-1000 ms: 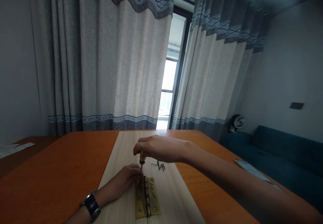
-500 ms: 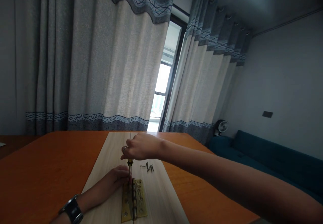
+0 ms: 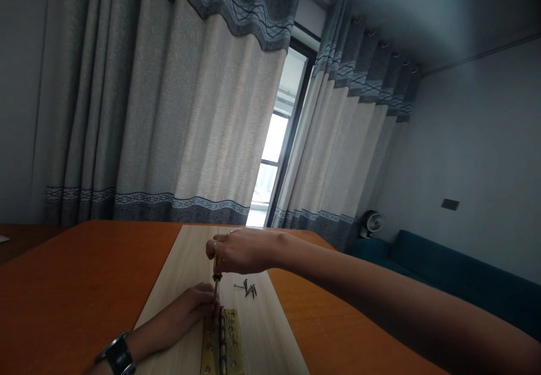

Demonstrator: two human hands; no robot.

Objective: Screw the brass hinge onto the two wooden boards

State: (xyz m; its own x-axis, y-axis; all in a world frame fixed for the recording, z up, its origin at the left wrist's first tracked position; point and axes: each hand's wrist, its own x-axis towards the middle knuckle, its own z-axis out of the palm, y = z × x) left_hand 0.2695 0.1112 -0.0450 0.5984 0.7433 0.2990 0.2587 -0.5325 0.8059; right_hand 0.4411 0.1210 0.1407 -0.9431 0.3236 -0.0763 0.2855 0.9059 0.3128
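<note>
Head view: brass hinge, wooden plank

Cut off by bottom edge: lower end of brass hinge and part of wristwatch, dial unreadable. Top corner of hinge hidden behind left hand. Handle of screwdriver mostly buried in right hand; shaft tip hidden at left fingers, contact with hinge impossible to confirm. Screws too small for count or head type. Right forearm cut off by right edge. View through window blown out, no detail.
</note>
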